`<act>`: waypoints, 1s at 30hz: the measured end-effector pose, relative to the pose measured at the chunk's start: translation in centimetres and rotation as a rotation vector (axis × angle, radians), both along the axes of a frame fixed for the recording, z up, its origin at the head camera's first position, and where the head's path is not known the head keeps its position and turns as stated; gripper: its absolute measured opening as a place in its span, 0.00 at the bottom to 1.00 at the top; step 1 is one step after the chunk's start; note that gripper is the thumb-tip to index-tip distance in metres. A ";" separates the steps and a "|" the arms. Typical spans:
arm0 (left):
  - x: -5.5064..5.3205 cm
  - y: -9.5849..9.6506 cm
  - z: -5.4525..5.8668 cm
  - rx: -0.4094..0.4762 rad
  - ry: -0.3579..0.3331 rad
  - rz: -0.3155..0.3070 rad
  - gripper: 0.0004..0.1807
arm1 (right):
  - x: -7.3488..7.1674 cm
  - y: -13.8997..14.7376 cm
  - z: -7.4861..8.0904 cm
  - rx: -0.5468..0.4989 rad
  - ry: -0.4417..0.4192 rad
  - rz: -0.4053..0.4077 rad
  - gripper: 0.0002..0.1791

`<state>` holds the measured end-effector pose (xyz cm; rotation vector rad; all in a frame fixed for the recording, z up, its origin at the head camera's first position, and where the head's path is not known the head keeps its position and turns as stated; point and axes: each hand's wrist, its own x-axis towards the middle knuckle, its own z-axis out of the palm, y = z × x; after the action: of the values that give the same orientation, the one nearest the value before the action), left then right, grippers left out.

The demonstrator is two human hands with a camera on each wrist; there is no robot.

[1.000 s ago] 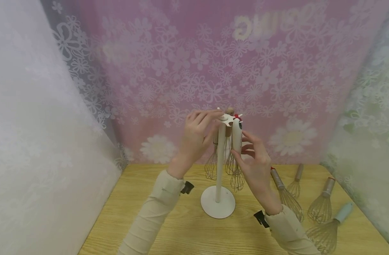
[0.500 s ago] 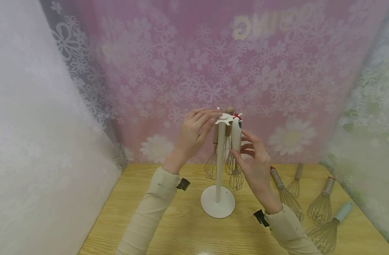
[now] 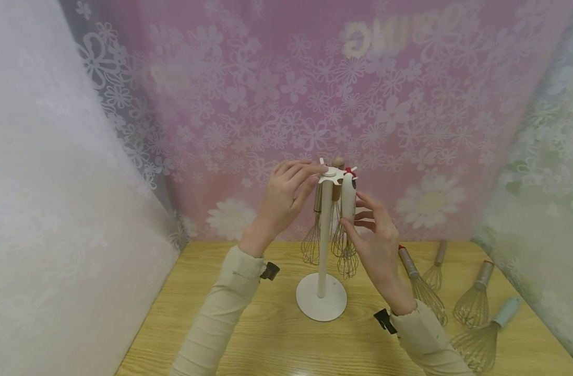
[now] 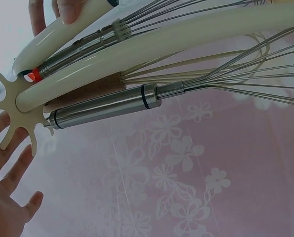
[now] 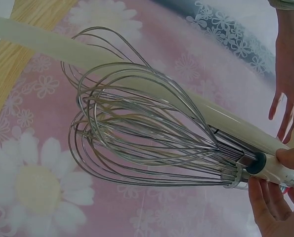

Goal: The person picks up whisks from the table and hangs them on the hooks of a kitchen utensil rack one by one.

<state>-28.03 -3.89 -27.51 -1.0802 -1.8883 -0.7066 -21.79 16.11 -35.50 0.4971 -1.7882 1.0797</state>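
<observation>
A white stand with a round base rises upright from the table, its notched top holder showing in the left wrist view. My right hand pinches the white handle of a whisk between thumb and fingers, right at the holder's right side. With fingers extended, my left hand touches the holder's left edge. Behind the pole hang a steel-handled whisk and a wooden-handled whisk. Another steel whisk with a red end hangs partly hidden by the white-handled one.
Several whisks lie on the wooden table at the right: a red-ended one, a small one, a wide grey-handled one and a light-blue-handled one. A flowered pink backdrop stands behind.
My left hand has shifted slightly left and down along the holder's edge. The white-handled whisk in my right hand has risen a little; the stand has stayed in place.
</observation>
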 end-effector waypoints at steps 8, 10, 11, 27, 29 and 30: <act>0.2 0.1 0.0 -0.003 0.004 0.029 0.33 | 0.1 0.1 0.2 0.001 -0.004 -0.001 0.33; 0.2 0.1 0.0 0.000 0.007 0.033 0.33 | 0.0 0.2 0.1 0.005 0.001 -0.002 0.32; 0.2 0.1 0.0 0.001 0.009 0.036 0.33 | -0.1 0.3 0.0 0.006 0.006 -0.003 0.31; 0.9 0.5 0.3 0.009 0.006 0.079 0.34 | -0.5 2.0 -0.9 -0.021 0.052 -0.032 0.22; 1.0 0.6 0.3 0.006 0.009 0.088 0.34 | -0.6 2.3 -1.0 -0.021 0.050 -0.047 0.22; 1.1 0.6 0.3 0.004 0.012 0.095 0.33 | -0.6 2.4 -1.1 -0.020 0.050 -0.055 0.22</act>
<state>-26.96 -3.31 -27.20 -0.9833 -1.9138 -0.6477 -22.39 18.48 -36.59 0.4567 -1.7361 1.0379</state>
